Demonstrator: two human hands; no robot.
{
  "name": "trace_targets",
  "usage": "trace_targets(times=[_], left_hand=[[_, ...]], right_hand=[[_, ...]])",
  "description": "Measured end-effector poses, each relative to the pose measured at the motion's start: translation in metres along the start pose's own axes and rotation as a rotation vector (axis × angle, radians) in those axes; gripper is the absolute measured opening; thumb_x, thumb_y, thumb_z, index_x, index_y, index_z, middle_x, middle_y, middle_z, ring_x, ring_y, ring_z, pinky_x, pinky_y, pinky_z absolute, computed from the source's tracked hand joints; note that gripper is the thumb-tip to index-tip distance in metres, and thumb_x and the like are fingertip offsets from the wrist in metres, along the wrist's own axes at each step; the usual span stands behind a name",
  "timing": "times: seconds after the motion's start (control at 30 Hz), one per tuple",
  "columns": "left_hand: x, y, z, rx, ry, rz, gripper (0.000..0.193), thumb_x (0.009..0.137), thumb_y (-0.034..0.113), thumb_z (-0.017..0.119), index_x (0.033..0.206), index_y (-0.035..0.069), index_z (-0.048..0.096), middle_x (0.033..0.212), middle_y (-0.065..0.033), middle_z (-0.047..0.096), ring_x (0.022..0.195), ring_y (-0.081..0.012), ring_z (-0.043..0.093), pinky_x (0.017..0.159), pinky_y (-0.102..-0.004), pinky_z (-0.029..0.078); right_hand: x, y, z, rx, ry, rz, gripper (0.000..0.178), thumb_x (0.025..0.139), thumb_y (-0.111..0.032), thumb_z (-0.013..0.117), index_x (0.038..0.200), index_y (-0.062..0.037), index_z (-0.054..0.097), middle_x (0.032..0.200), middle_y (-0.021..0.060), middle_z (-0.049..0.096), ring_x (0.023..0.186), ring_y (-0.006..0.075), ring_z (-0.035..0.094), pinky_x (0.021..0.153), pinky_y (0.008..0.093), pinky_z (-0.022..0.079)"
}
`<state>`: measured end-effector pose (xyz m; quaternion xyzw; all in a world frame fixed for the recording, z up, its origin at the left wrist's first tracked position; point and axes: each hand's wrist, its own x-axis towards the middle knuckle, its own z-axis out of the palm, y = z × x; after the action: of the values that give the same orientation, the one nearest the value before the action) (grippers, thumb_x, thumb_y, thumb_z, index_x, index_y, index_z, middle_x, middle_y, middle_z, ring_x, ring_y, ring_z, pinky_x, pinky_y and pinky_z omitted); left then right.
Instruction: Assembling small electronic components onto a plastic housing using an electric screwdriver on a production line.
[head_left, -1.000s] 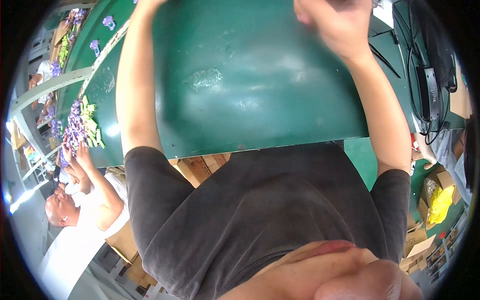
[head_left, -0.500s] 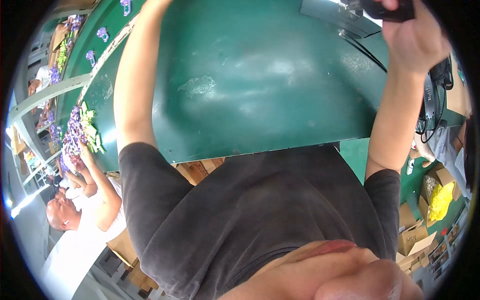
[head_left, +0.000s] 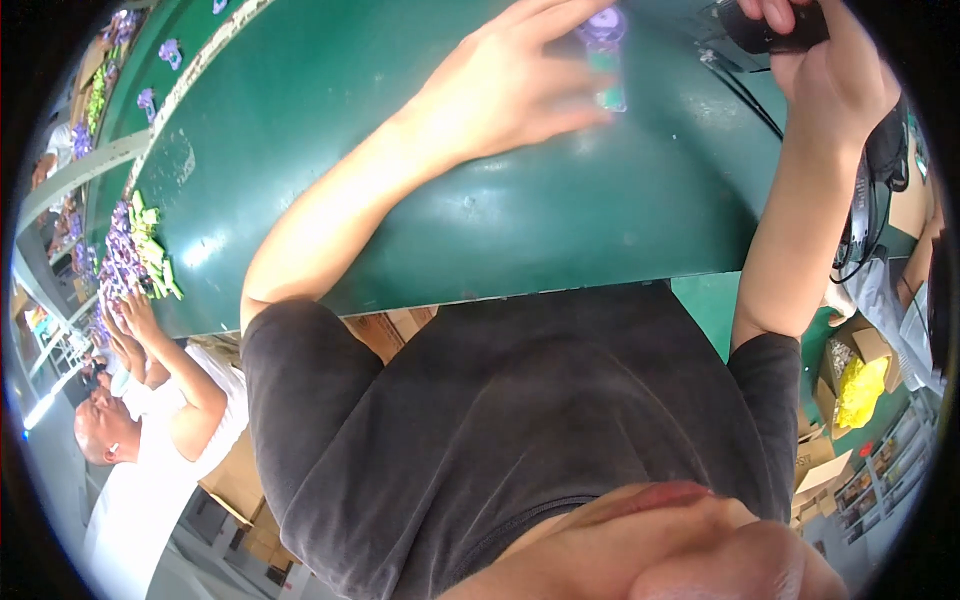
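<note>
My left hand (head_left: 515, 85) is over the green table, its fingers at a small purple item (head_left: 604, 28) with green parts and clear edges. The upper fingers reach its round end and the lower ones, blurred by motion, reach its other end; it seems gripped between them. At the upper right my right hand (head_left: 825, 85) is closed around a black handheld device (head_left: 775, 35), partly hidden by the fingers. What kind of device it is cannot be made out. Dark cables (head_left: 740, 92) run over the table beside it.
To the left, beyond a pale worn rail (head_left: 190, 70), lie several purple pieces (head_left: 170, 52). A co-worker's hands (head_left: 135, 320) touch a pile of purple and light-green pieces (head_left: 125, 250). At right are black equipment with cables (head_left: 858, 215) and a cardboard box with a yellow bag (head_left: 860, 392).
My left hand has come from the far left edge to the table's middle, bringing the purple item into view. My right hand still holds the black device and has moved only slightly.
</note>
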<state>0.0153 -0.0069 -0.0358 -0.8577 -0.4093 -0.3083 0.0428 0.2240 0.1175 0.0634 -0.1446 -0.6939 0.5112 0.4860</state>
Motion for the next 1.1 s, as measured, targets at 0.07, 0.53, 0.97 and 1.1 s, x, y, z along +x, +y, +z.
trace_targets(times=[0.07,0.53,0.97,1.1], left_hand=[[0.026,0.016,-0.024,-0.191,-0.241,-0.276,0.029,0.076,0.017,0.087,0.098,0.001,0.077,0.147,-0.0299,0.05,0.133,-0.0459,0.052,0.108,-0.0458,0.048],[0.004,0.01,-0.016,-0.223,-0.045,-0.218,0.027,0.079,0.023,0.083,0.097,0.003,0.078,0.138,-0.0294,0.054,0.131,-0.0434,0.052,0.106,-0.0467,0.047],[0.012,0.024,-0.015,-0.134,0.016,-0.285,0.029,0.076,0.025,0.084,0.097,0.007,0.074,0.131,-0.0158,0.058,0.122,-0.035,0.058,0.1,-0.044,0.051],[0.028,0.016,-0.032,-0.257,-0.061,-0.288,0.033,0.073,0.02,0.086,0.098,0.004,0.073,0.134,-0.0234,0.055,0.128,-0.0421,0.053,0.105,-0.0478,0.048]], right_hand=[[-0.009,0.011,0.012,0.003,-0.021,-0.015,0.02,0.098,-0.012,0.061,0.115,-0.0021,0.058,0.065,0.0001,0.049,0.047,0.0108,0.05,0.049,0.0264,0.047],[-0.029,0.035,0.053,-0.03,-0.078,-0.015,0.051,0.097,-0.001,0.056,0.144,-0.0035,0.036,0.071,0.0029,0.054,0.049,0.0102,0.049,0.051,0.0249,0.046],[-0.031,0.025,0.06,0.153,0.009,0.032,0.05,0.089,0.005,0.063,0.133,0.0045,0.04,0.074,0.0034,0.06,0.055,0.0088,0.053,0.054,0.0221,0.043],[-0.028,0.023,0.054,0.167,0.01,-0.11,0.054,0.09,0.007,0.067,0.138,0.0058,0.044,0.083,0.0016,0.061,0.068,0.0069,0.058,0.063,0.0206,0.045]])
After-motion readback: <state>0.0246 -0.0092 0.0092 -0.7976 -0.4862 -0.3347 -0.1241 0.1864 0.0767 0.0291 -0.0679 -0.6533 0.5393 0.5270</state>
